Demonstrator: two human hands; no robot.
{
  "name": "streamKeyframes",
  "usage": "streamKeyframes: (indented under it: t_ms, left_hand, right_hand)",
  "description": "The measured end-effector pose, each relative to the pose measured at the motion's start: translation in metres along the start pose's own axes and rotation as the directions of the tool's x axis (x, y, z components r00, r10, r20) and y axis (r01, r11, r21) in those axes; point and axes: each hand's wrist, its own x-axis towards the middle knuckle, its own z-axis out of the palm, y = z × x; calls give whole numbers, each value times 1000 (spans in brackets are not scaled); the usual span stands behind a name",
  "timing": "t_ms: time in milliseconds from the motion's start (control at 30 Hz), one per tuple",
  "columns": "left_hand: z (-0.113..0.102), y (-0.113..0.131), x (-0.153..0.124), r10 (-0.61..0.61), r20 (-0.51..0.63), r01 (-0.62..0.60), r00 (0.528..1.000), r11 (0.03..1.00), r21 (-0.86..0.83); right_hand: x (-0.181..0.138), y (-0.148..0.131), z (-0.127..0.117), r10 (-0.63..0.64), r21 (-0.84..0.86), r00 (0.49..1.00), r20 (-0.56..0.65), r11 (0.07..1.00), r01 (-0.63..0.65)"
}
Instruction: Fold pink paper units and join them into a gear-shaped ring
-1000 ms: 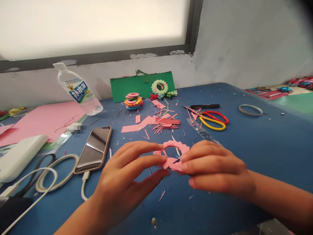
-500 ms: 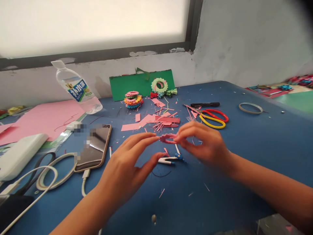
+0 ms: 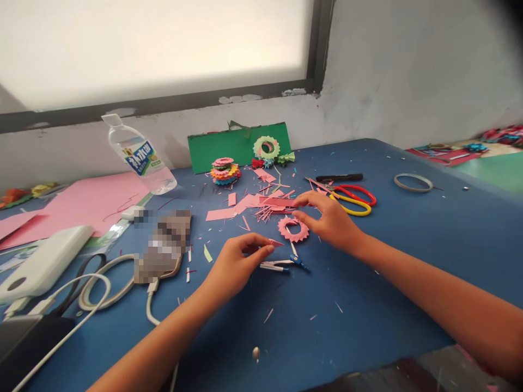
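Note:
A pink toothed paper ring lies flat on the blue table. My right hand rests just right of it with fingers stretched out and apart; the index tip reaches the pile of pink paper strips and the thumb is beside the ring. It holds nothing. My left hand is curled, its thumb and forefinger pinched on a small pink paper scrap. A blue drawing compass lies right by the left fingertips.
Red and yellow scissors, a black marker and a tape ring lie to the right. At the back are a green card, stacked coloured paper rings and a water bottle. A phone, cables and a white power bank sit left.
Both hands held the pink ring near me, then lifted it forward. The right hand has laid it on the table and let go; the left hand drew back with a small scrap.

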Motion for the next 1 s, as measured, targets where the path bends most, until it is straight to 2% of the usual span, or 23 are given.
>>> streamKeyframes:
  t_ms: [100, 200, 267, 333, 400, 467, 533, 600, 667, 767, 933, 1000]
  left_hand:
    - [-6, 5, -2, -23, 1, 23, 1000, 987, -161]
    - [-9, 10, -6, -28, 25, 34, 999, 958, -284]
    - [-10, 12, -8, -29, 54, 46, 998, 939, -342]
    - [-11, 14, -9, -31, 77, 58, 997, 924, -378]
    - [-10, 16, -11, -44, 85, 76, 995, 904, -421]
    - [-9, 17, -12, -61, 86, 95, 994, 875, -474]
    - [-7, 18, -13, -75, 95, 114, 993, 848, -517]
    - [-6, 19, -14, -80, 101, 121, 992, 840, -529]
    - [-6, 20, -15, -84, 99, 124, 992, 847, -517]
    - [-7, 23, -16, -85, 72, 109, 994, 889, -444]
    - [-10, 26, -19, -11, 32, 17, 999, 981, -195]
    - [-10, 25, -18, -13, 38, 20, 999, 982, -189]
  right_hand:
    - [-7, -19, 1, -76, 116, 982, 175, 992, 56]
    - [-14, -30, 4, -120, 323, 938, 326, 946, 9]
    - [-17, -32, 6, -132, 418, 933, 336, 908, -22]
    - [-19, -33, 9, -157, 455, 938, 308, 891, 0]
    - [-20, -33, 11, -219, 426, 949, 226, 899, 106]
    - [-22, -32, 12, -342, 323, 934, 99, 899, 295]
    - [-23, -32, 13, -509, 183, 861, -2, 846, 501]
    - [-25, -31, 13, -627, 80, 779, -13, 776, 626]
    - [-26, -31, 12, -667, 44, 745, 10, 744, 666]
    - [-26, -33, 10, -673, 35, 737, 64, 739, 672]
    - [-25, -36, 6, -681, -1, 711, 174, 722, 691]
    - [-25, -36, 5, -682, 4, 707, 187, 720, 694]
